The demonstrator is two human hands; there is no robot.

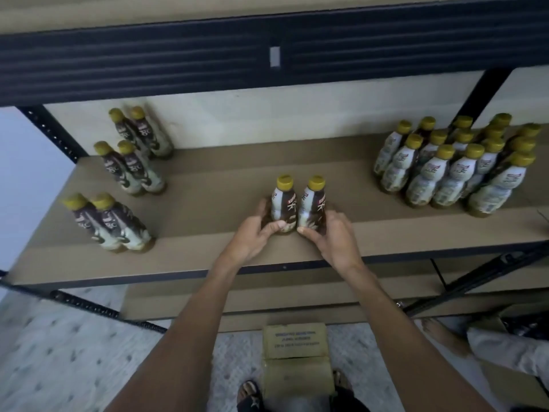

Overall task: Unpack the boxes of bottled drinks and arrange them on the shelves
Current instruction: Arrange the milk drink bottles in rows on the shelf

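Two yellow-capped drink bottles stand upright side by side on the brown shelf board (208, 185), near its front middle. My left hand (255, 233) grips the left bottle (282, 203) low on its body. My right hand (332, 236) grips the right bottle (313, 203) the same way. At the shelf's left, several like bottles (130, 171) stand in three pairs running front to back. On the right a dense cluster of bottles (457, 168) shows white label sides.
A dark metal beam (178, 60) of the upper shelf hangs above. A cardboard box (295, 346) sits on the speckled floor between my feet, under the shelf's front edge. Another person's foot and trouser leg (481, 340) are at the lower right.
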